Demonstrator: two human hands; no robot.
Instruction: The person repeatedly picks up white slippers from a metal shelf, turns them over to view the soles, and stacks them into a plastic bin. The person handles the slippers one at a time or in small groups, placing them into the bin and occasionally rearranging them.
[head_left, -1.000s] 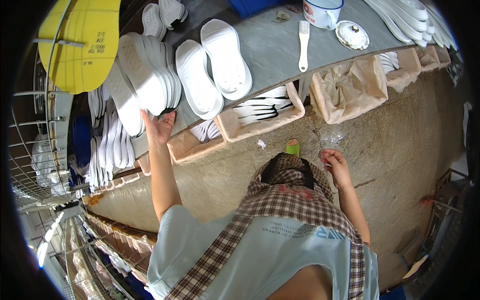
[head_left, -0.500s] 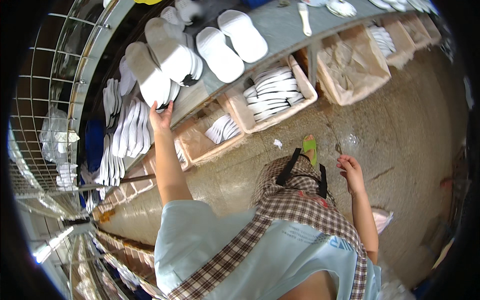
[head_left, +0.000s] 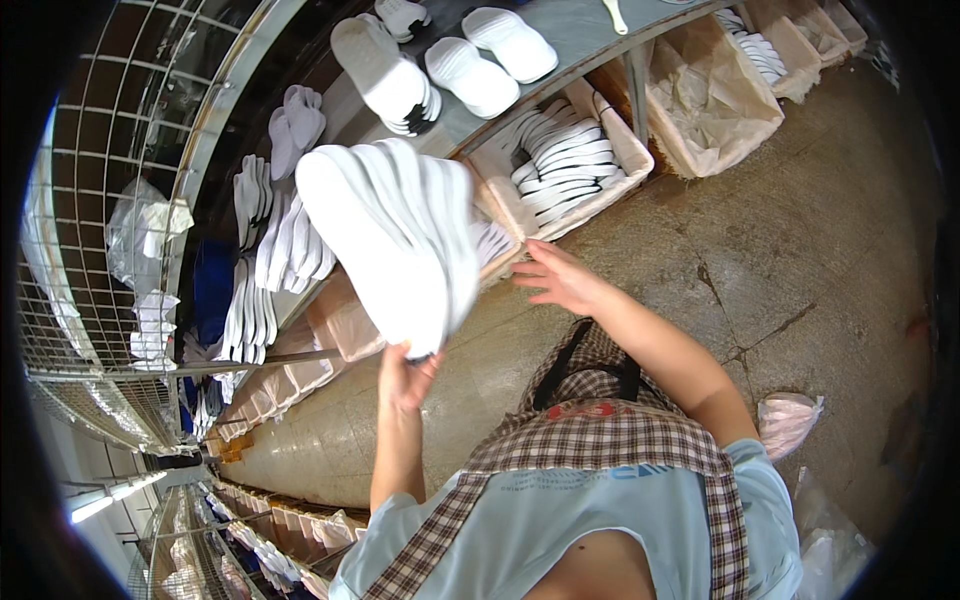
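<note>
A fanned stack of white shoe soles (head_left: 390, 230) is in the air in front of the bench, its upper part slightly blurred. My left hand (head_left: 405, 375) grips the stack at its lower end, thumb on the near side. To the right of the stack, my right hand (head_left: 563, 277) reaches across with its fingers spread, holding nothing and not touching the soles. Beyond, another stack of soles (head_left: 385, 75) lies on the grey bench top (head_left: 560, 30). Two separate white soles (head_left: 472, 78) lie beside it.
Under the bench stand lined bins: one with rows of dark-edged soles (head_left: 565, 165), another holding crumpled liner (head_left: 710, 100). More soles (head_left: 290, 240) stand at the left, beside a wire mesh rack (head_left: 120, 140). A pinkish bag (head_left: 788, 422) lies on the floor at right.
My left hand has lifted a stack of soles off the bench and drawn it toward me. My right hand has come in from the right, fingers spreading. The view has shifted.
</note>
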